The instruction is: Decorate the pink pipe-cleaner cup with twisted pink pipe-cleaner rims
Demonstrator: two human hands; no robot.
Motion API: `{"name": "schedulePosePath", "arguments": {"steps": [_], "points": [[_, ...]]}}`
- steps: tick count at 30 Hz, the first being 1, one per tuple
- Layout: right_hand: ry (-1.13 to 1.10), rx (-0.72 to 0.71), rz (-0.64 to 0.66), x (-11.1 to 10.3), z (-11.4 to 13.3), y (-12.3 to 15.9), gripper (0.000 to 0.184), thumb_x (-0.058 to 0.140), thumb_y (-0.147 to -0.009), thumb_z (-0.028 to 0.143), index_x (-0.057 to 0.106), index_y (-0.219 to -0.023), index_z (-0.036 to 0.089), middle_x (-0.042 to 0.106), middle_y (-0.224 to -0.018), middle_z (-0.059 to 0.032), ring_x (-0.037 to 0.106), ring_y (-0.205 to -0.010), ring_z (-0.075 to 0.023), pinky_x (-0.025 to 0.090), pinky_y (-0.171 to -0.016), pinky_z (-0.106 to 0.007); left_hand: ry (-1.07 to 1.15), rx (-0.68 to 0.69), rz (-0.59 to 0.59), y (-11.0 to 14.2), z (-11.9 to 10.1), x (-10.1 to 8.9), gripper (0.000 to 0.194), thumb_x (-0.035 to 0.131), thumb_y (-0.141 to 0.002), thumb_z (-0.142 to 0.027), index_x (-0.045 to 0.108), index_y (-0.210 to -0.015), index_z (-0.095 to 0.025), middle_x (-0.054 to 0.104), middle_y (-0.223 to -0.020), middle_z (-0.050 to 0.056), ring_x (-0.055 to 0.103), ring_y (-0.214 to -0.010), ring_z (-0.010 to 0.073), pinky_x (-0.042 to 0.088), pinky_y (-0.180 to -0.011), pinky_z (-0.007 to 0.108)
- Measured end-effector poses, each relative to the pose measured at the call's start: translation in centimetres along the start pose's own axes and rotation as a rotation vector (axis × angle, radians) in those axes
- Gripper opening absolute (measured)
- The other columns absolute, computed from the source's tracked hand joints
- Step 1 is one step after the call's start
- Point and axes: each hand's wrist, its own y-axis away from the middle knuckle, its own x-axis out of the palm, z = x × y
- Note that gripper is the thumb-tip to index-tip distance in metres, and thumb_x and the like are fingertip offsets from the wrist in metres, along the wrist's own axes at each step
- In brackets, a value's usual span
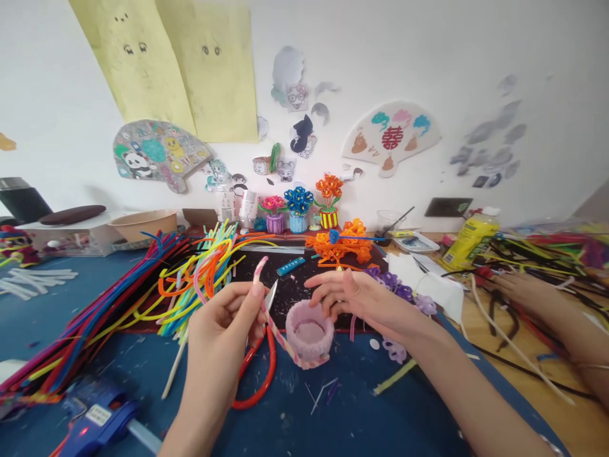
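My left hand (226,343) pinches a twisted pink-and-white pipe cleaner (280,336) between thumb and fingers. One end sticks up above the fingertips; the rest slants down to the front base of a small pink fuzzy pot (309,339). That pot stands on the blue mat, its hollow facing up. Beside its rim on the right, my right hand (354,295) is open with the fingers loosely curved and apart, holding nothing; whether a fingertip touches the rim I cannot tell. Red-handled scissors (257,381) lie behind my left hand, their blade pointing away.
Bundled pipe cleaners (118,304) lie at left, above a blue glue gun (102,416) with a red light. Orange (352,244) and purple pipe-cleaner flowers (399,292) sit behind and right. Another person's hand (518,289) is near a yellow bottle (471,238). Small flower pots (299,216) line the wall.
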Motion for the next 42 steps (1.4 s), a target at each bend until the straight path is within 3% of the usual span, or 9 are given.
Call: {"name": "schedulePosePath", "arguments": {"steps": [7,11,14,18,22,25,28,36,42], "points": [[-0.059,-0.005,0.215,0.1,0.4,0.4,0.07,0.057,-0.079,0.069,0.061,-0.12,0.013,0.067,-0.1,-0.0135,0.063,-0.072,-0.0146,0.048,-0.057,-0.022,0.382,-0.075,0.028,0.3,-1.4,-0.1,0.024,0.081,-0.067,-0.034,0.067,-0.072,-0.015,0.056,-0.05,-0.004,0.045,-0.037,0.0029,0.034,-0.034,0.011],[0.063,0.047,0.234,0.0,0.7,0.6,0.054,0.062,-0.079,0.065,0.069,-0.093,0.012,0.068,-0.078,-0.0066,0.061,-0.063,-0.0121,0.047,-0.054,-0.02,0.622,-0.055,0.038,0.5,-1.6,-0.8,0.018,0.078,-0.069,-0.029,0.067,-0.075,-0.016,0.049,-0.047,-0.007,0.041,-0.036,0.0022,0.038,-0.035,0.01],[0.16,0.154,0.449,0.2,1.0,1.1,0.051,0.06,-0.082,0.061,0.07,-0.072,0.012,0.067,-0.065,-0.005,0.061,-0.058,-0.0124,0.049,-0.057,-0.022,0.817,-0.006,0.089,0.4,-1.7,-1.5,0.012,0.073,-0.074,-0.024,0.063,-0.075,-0.016,0.047,-0.047,-0.008,0.036,-0.034,0.0019,0.039,-0.035,0.012],[0.107,0.186,0.642,2.3,0.5,1.3,0.043,0.068,-0.079,0.054,0.075,-0.096,0.015,0.071,-0.075,-0.0058,0.065,-0.062,-0.0135,0.053,-0.062,-0.025,0.808,0.019,0.05,0.4,-1.8,-1.3,0.016,0.076,-0.073,-0.024,0.062,-0.074,-0.016,0.051,-0.049,-0.008,0.039,-0.035,0.0012,0.039,-0.036,0.011],[-0.241,-0.043,0.255,5.1,-0.8,0.4,0.06,0.076,-0.071,0.054,0.065,-0.118,0.017,0.071,-0.081,-0.0047,0.065,-0.06,-0.0119,0.051,-0.055,-0.021,0.422,0.02,0.11,1.0,-1.3,0.2,0.019,0.075,-0.075,-0.031,0.065,-0.082,-0.016,0.063,-0.06,-0.003,0.051,-0.042,0.0043,0.039,-0.039,0.012],[-0.334,-0.157,-0.078,5.7,-1.1,-0.1,0.041,0.075,-0.077,0.047,0.07,-0.102,0.015,0.069,-0.072,-0.0035,0.063,-0.059,-0.0111,0.051,-0.055,-0.021,0.24,0.038,0.19,1.2,-0.5,0.9,0.019,0.072,-0.078,-0.032,0.065,-0.084,-0.016,0.063,-0.06,-0.002,0.053,-0.045,0.0065,0.039,-0.04,0.014],[-0.364,-0.16,-0.24,5.3,-0.9,-0.2,0.027,0.077,-0.077,0.041,0.072,-0.082,0.014,0.067,-0.062,-0.0017,0.061,-0.053,-0.0101,0.05,-0.053,-0.021,0.151,0.02,0.256,1.1,-0.1,1.1,0.02,0.072,-0.079,-0.034,0.067,-0.086,-0.016,0.063,-0.062,-0.001,0.052,-0.048,0.0069,0.039,-0.042,0.015],[-0.428,-0.239,-0.318,4.2,-1.5,-0.6,0.031,0.075,-0.077,0.047,0.075,-0.081,0.016,0.068,-0.07,-0.0048,0.061,-0.062,-0.0129,0.051,-0.06,-0.025,0.275,-0.049,0.213,1.1,-0.4,1.6,0.025,0.07,-0.08,-0.04,0.067,-0.081,-0.016,0.057,-0.06,-0.002,0.044,-0.045,0.0048,0.033,-0.041,0.015],[-0.501,-0.232,-0.229,4.1,-1.9,-1.0,0.038,0.075,-0.072,0.056,0.073,-0.078,0.019,0.069,-0.073,-0.0047,0.05,-0.051,-0.0089,0.042,-0.046,-0.021,0.35,-0.157,0.227,1.2,-0.4,1.9,0.025,0.067,-0.083,-0.041,0.064,-0.08,-0.016,0.047,-0.051,-0.004,0.038,-0.046,0.0052,0.029,-0.042,0.014]]}}
